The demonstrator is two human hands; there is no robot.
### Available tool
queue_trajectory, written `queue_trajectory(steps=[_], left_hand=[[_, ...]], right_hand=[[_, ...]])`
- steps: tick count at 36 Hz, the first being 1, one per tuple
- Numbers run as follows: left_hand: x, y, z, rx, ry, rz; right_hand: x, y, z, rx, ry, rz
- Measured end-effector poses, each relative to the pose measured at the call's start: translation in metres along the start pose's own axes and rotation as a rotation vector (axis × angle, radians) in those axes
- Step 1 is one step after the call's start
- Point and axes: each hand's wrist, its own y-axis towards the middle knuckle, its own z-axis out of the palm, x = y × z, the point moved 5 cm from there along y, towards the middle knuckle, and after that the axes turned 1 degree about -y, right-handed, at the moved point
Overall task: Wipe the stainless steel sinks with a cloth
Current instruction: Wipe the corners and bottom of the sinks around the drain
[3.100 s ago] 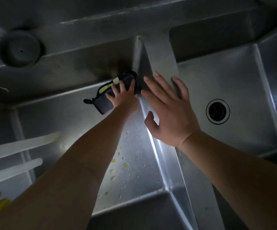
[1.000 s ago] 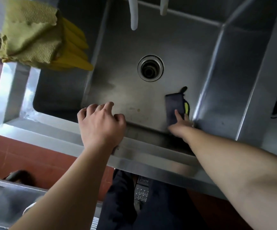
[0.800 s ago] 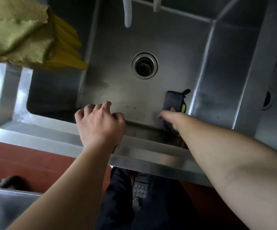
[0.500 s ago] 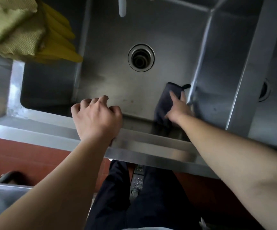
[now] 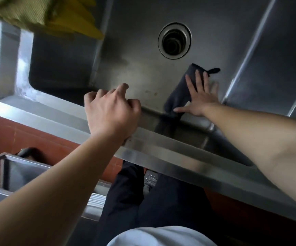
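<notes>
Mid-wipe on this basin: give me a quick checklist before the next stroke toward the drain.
1. Right hand flat on the dark cloth, fingers spread: ok.
2. Cloth lying on the basin floor by the front right corner: ok.
3. Left hand braced on the sink's front rim: ok.
4. Path to the drain free of objects: ok.
5. Specks on the floor left of the cloth not wiped: not ok.
6. Cloth wet enough: cannot tell.

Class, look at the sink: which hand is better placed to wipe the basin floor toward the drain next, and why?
Probably the right hand: it presses the dark cloth flat on the basin floor near the drain. The left hand rests on the sink rim.
</notes>
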Motion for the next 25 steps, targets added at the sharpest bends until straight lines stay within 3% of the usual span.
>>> queue_trajectory(steps=[11, 18, 25], left_hand=[[0.001, -0.002, -0.001, -0.006, 0.0, 0.006], [0.0, -0.002, -0.004, 0.006, -0.004, -0.004], [0.0, -0.001, -0.005, 0.022, -0.002, -0.009]], right_hand=[[0.128, 0.062, -0.059, -0.121, -0.03, -0.197], [0.072, 0.033, -0.03, -0.058, -0.196, -0.26], [0.017, -0.007, -0.006, 0.019, -0.2, -0.212]])
